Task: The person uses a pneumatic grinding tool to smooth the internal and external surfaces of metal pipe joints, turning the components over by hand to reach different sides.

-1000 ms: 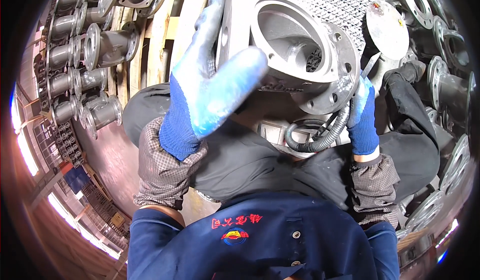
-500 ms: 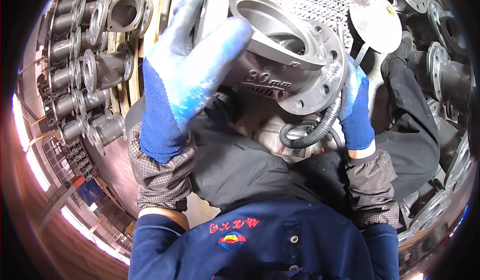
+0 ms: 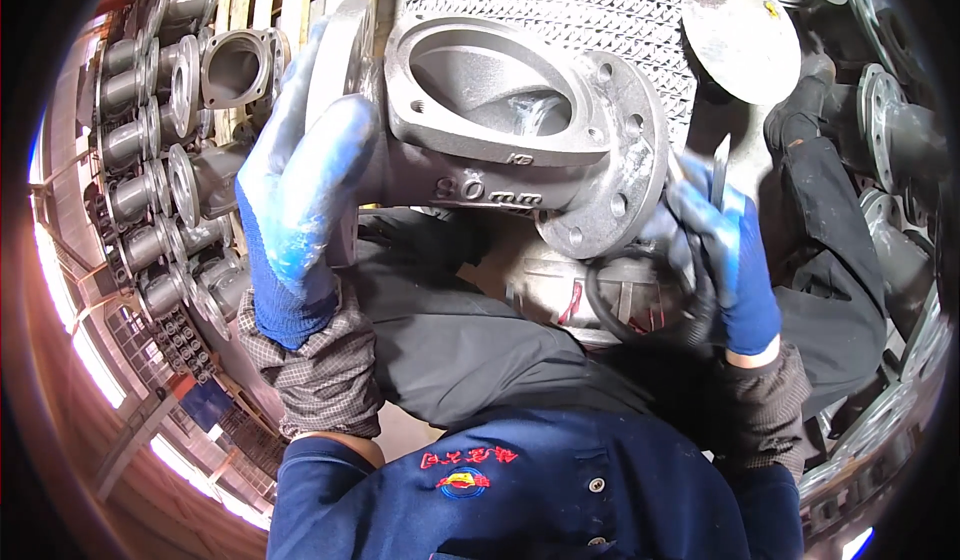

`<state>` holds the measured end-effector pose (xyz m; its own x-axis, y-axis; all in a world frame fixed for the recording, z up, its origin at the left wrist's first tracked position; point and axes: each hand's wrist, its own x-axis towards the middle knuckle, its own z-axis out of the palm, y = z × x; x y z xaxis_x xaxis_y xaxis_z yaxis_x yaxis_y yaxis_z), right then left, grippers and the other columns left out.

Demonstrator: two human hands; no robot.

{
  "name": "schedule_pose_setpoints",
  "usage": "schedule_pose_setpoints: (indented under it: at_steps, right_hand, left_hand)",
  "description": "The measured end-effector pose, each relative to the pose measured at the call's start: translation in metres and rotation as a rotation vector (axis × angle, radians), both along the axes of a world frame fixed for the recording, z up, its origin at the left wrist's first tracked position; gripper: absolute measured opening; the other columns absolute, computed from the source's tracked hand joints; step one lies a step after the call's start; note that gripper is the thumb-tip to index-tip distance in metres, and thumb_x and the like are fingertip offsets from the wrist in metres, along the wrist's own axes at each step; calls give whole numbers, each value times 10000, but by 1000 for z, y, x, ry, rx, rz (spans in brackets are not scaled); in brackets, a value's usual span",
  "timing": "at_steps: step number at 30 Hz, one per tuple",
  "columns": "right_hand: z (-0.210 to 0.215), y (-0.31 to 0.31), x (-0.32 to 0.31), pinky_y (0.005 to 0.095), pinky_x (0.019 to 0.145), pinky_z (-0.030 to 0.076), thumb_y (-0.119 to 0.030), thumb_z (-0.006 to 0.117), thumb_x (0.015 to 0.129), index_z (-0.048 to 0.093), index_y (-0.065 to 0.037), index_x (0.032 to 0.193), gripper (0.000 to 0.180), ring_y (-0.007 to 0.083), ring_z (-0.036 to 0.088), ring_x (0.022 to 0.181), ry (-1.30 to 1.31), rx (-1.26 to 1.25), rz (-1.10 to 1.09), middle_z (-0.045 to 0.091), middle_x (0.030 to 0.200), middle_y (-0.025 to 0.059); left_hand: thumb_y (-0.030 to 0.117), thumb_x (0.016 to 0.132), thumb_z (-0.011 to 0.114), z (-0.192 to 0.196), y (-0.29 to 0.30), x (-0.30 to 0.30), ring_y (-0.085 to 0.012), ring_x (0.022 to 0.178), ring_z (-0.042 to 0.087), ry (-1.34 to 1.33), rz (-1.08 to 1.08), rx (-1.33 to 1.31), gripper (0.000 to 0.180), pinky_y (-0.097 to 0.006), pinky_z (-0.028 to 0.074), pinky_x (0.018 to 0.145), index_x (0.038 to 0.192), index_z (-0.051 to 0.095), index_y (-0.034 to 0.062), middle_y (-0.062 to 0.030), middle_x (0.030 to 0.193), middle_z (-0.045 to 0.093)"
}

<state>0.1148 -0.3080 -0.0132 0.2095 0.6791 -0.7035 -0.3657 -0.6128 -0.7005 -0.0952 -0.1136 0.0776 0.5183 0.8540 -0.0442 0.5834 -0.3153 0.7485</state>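
Rows of grey flanged castings line the racks behind while your left hand (image 3: 300, 200) cups one flange of the valve body (image 3: 500, 130), steadying it on your lap, and your right hand (image 3: 720, 260) fingers grip a thin blade (image 3: 720, 165) beside the other flange.
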Motion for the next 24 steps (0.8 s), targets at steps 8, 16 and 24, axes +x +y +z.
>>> schedule_pose_setpoints:
  at_steps: [8, 16, 24]
  right_hand:
    - [-47, 6, -17, 263, 585, 456, -157, 555, 811, 607, 54, 989, 281, 138, 576, 613, 117, 250, 128, 630, 697, 80]
    - [-65, 9, -33, 237, 462, 473, -79, 536, 846, 609, 62, 990, 215, 119, 599, 511, -199, 411, 171, 641, 707, 95]
    - [-92, 2, -25, 260, 529, 507, -72, 690, 678, 636, 36, 967, 313, 161, 645, 639, -734, 701, 418, 663, 793, 92]
  left_hand:
    - [65, 890, 499, -14, 10, -30, -354, 1096, 549, -97, -212, 133, 338, -382, 442, 902, 1210, 516, -40, -253, 1217, 530]
    - [161, 839, 624, -3, 10, -5, -132, 1067, 499, -233, 84, -264, 586, -222, 385, 898, 1341, 401, -42, -86, 1272, 497]
    - [143, 816, 628, 1, 4, 6, -159, 1111, 490, -253, 82, -261, 603, -254, 364, 944, 1340, 399, -49, -108, 1287, 490]
